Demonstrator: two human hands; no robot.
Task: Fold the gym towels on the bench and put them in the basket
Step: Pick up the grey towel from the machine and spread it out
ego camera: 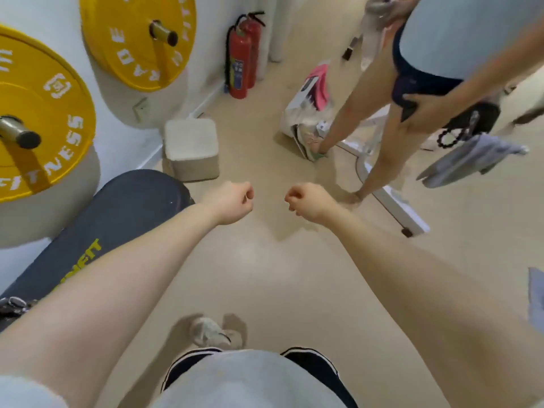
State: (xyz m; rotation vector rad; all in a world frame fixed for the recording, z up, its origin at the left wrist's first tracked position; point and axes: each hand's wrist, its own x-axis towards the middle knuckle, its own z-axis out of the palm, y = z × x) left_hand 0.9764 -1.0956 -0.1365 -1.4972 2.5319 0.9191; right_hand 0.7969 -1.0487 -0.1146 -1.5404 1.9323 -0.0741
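- Head view: the left hand (232,201) and the right hand (309,201) are stretched out over the beige floor (265,260), fists facing each other with a small gap between; the fingers of both are curled tight into the palms and nothing shows inside either fist
- Beyond the left knuckles, near the white wall, sits a pale square basket (191,148) with a folded whitish towel (190,139) filling its top; it is apart from both hands
- To the left of the left fingers lies a dark padded bench (97,228) with yellow lettering; the forearm crosses over its edge
- Further left, two yellow weight plates (38,113) hang on pegs; a red fire extinguisher (241,60) stands beyond the basket
- Beyond the right fingers stands a second person (441,54); their hand (426,107) rests at the hip; a grey cloth (468,160) hangs by them, and I cannot tell how it is held
- A white bag (306,113) with something pink sits by their feet
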